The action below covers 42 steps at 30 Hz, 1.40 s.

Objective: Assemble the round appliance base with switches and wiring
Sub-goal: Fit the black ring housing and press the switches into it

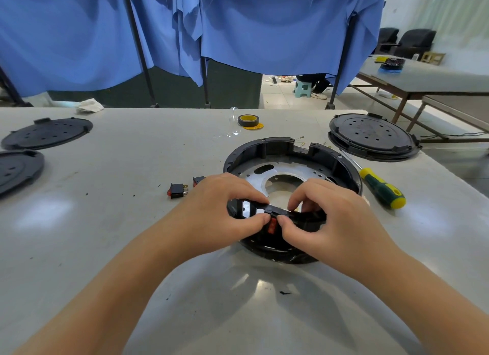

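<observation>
Head view shows the round black base [264, 148] in the centre right of the frame, with the left hand [225, 204] and right hand [325, 214] both pinching a red switch [272, 225] at its near rim. Their thumbs press this switch from either side. Another red switch [177, 190] lies left of the base, and a screwdriver [381, 186] lies at its right.
</observation>
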Motion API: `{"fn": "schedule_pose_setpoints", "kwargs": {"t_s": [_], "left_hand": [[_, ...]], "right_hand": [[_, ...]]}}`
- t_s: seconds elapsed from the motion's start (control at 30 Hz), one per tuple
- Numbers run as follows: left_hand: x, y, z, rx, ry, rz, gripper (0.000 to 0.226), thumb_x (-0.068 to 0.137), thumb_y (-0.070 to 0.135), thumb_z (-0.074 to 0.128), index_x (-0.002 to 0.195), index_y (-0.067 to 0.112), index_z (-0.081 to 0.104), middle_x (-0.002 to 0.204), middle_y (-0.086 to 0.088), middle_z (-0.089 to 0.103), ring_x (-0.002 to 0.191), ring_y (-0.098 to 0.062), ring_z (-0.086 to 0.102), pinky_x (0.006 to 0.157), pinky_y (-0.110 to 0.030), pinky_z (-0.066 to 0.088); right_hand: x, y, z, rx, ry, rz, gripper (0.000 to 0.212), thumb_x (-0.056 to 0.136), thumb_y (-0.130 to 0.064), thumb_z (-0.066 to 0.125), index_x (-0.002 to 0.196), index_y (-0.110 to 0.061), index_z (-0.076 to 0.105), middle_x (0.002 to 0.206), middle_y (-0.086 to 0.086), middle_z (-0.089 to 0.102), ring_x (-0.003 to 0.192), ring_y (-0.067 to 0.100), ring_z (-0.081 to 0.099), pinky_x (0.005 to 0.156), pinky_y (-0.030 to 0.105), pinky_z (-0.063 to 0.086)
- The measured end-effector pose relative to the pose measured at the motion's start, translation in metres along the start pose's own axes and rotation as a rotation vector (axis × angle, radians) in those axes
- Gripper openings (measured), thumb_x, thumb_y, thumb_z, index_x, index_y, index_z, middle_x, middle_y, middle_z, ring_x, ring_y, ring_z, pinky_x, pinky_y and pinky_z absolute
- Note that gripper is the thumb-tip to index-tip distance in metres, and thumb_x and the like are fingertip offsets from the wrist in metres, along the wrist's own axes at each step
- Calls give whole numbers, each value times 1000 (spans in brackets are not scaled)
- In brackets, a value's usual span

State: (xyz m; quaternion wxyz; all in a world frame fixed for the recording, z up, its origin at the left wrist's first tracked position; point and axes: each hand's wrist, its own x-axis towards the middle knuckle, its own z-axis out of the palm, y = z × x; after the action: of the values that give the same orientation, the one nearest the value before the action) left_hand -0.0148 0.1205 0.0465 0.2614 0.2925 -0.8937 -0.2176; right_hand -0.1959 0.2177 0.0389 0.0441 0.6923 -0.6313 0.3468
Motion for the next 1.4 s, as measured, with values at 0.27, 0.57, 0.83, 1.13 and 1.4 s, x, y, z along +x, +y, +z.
{"fn": "schedule_pose_setpoints", "kwargs": {"t_s": [0.27, 0.57, 0.83, 1.13, 1.4], "left_hand": [[0, -2, 1, -33, 12, -9, 22, 76, 34, 76, 98, 37, 75, 90, 33, 64, 99, 8, 57, 88, -19, 47], [-1, -2, 4, -8, -27, 37, 27, 73, 34, 76, 98, 36, 67, 97, 19, 65, 101, -2, 56, 94, -34, 45], [-2, -2, 6, 68, -6, 58, 30, 71, 30, 78, 98, 33, 65, 94, 18, 63, 96, -4, 53, 94, -32, 39], [-1, -3, 6, 35, 17, 63, 26, 73, 40, 69, 98, 33, 69, 94, 23, 65, 98, 1, 56, 94, -27, 43], [1, -3, 7, 7, 71, 78, 18, 81, 39, 73, 96, 30, 75, 89, 23, 67, 93, 0, 60, 88, -33, 49]], "right_hand": [[0, -1, 1, -6, -26, 21, 21, 72, -45, 60, 78, -26, 59, 66, -15, 48, 64, 8, 50, 54, 28, 43], [-2, 3, -1, -98, -147, 23, 41, 68, -60, 50, 99, -34, 55, 72, -13, 53, 67, 6, 55, 56, 27, 47], [-5, -2, 4, -185, -115, 47, 41, 67, -55, 53, 102, -33, 52, 57, -12, 46, 58, 1, 46, 54, 10, 20], [-4, 2, 2, -106, -111, 78, 34, 74, -54, 52, 103, -36, 53, 62, -11, 48, 62, 6, 51, 53, 12, 27], [-3, 2, 4, -60, -60, 99, 31, 75, -52, 54, 100, -33, 56, 59, -13, 45, 59, 4, 50, 51, 18, 33]]}}
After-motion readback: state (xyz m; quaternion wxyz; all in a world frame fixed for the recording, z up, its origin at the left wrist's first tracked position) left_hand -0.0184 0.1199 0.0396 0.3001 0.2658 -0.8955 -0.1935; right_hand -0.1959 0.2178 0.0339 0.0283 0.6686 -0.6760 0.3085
